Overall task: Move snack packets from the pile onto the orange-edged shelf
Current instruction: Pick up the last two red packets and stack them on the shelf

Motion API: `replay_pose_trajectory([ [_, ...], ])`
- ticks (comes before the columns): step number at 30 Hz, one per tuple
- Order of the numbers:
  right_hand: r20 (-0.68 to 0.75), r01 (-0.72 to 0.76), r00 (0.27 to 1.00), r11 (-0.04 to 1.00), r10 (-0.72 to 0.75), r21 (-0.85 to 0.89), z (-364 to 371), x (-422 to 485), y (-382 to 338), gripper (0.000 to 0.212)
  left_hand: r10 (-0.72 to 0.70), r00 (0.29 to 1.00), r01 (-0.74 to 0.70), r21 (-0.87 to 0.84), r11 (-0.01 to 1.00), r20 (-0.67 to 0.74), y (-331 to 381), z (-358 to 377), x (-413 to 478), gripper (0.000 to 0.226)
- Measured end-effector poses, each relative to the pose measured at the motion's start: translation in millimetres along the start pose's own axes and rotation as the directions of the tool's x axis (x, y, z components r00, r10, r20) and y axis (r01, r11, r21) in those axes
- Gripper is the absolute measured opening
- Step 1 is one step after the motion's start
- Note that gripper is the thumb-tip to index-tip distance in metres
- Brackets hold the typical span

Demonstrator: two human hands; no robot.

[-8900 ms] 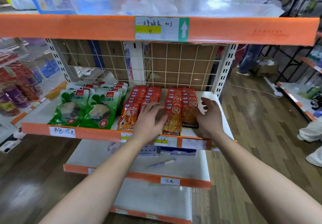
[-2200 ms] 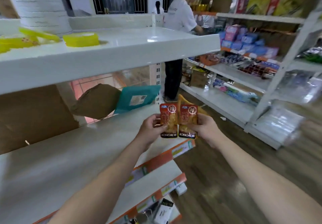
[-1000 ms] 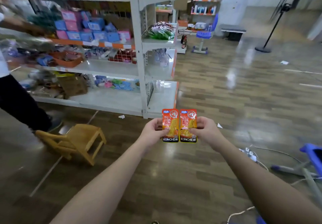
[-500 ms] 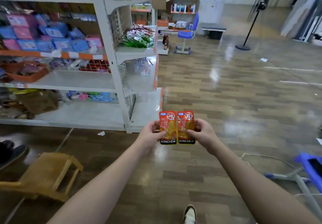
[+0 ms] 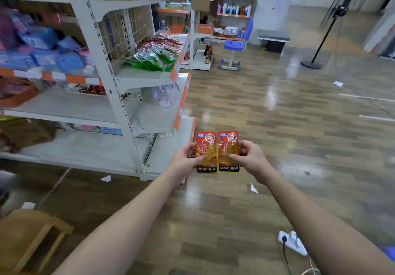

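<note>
Pinching: left hand (image 5: 184, 159) grips left packet (image 5: 206, 146) at outer edge, thumb on front; right hand (image 5: 251, 159) grips right packet (image 5: 228, 144) likewise. Packets upright, side by side, edges touching, mid-frame over floor (image 5: 277, 125). Fingers behind packets hidden. Orange-edged shelf (image 5: 179, 62) at 11 o'clock, well apart from packets; bags (image 5: 154, 56) on it blurred, green and red. Goods (image 5: 42, 45) at 9 o'clock smeared, unreadable. Wooden stool (image 5: 27, 232) at 8 o'clock cut off. Versus half second earlier: same hold, shelf nearer, shoe at 6 o'clock gone.
</note>
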State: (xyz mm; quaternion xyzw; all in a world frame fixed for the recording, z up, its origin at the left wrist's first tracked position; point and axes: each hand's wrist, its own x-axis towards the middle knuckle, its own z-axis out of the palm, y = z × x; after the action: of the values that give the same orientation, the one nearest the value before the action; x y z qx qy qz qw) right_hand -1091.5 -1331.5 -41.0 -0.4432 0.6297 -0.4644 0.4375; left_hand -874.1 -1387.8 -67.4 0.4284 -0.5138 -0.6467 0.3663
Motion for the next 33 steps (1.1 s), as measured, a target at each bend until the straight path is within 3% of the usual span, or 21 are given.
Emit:
replay_pose_trajectory([
  [21,0.022,0.01,1.0,0.999,-0.009,-0.039,-56.5,397.0,-50.6,0.028,0.038,0.999,-0.038,-0.028,0.999,-0.003,65.1,-4.1,403.5,0.041],
  [33,0.107,0.043,0.994,0.997,-0.036,-0.061,-87.9,618.7,-63.0,0.03,0.06,0.991,-0.057,0.024,0.998,-0.119,95.9,0.9,592.5,0.038],
])
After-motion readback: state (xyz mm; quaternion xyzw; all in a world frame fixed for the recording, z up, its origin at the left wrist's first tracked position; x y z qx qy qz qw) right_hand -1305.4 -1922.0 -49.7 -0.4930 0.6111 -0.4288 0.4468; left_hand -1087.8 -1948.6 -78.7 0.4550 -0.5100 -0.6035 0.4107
